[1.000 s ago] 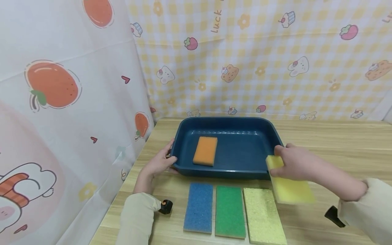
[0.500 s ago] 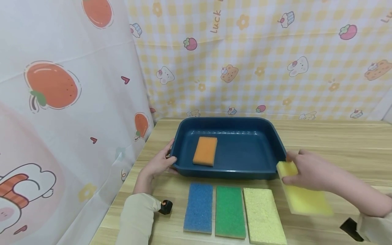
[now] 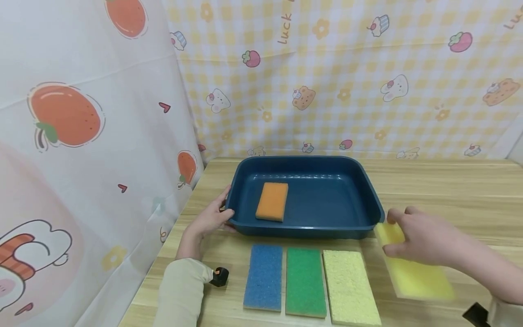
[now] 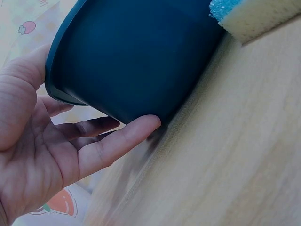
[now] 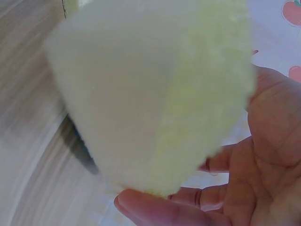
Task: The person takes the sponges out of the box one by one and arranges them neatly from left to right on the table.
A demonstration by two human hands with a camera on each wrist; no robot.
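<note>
A dark blue rectangular tray [image 3: 327, 200] stands on the wooden table, with an orange sponge [image 3: 272, 201] lying in its left half. My left hand [image 3: 211, 219] holds the tray's front left corner, thumb over the rim and fingers along the outside, as the left wrist view shows. Just right of the tray's front right corner, my right hand [image 3: 429, 238] grips a yellow sponge [image 3: 421, 279] by its edges. The sponge tilts above the table and fills much of the right wrist view, where a paler layer [image 5: 113, 94] shows.
In front of the tray lie a blue sponge [image 3: 263, 278], a green sponge [image 3: 304, 282] and a pale yellow sponge [image 3: 350, 287], side by side. Printed curtains [image 3: 318, 77] hang behind the table and along its left side.
My right hand has moved right and toward me with the yellow sponge, away from the tray's right side. My left hand keeps its hold on the tray.
</note>
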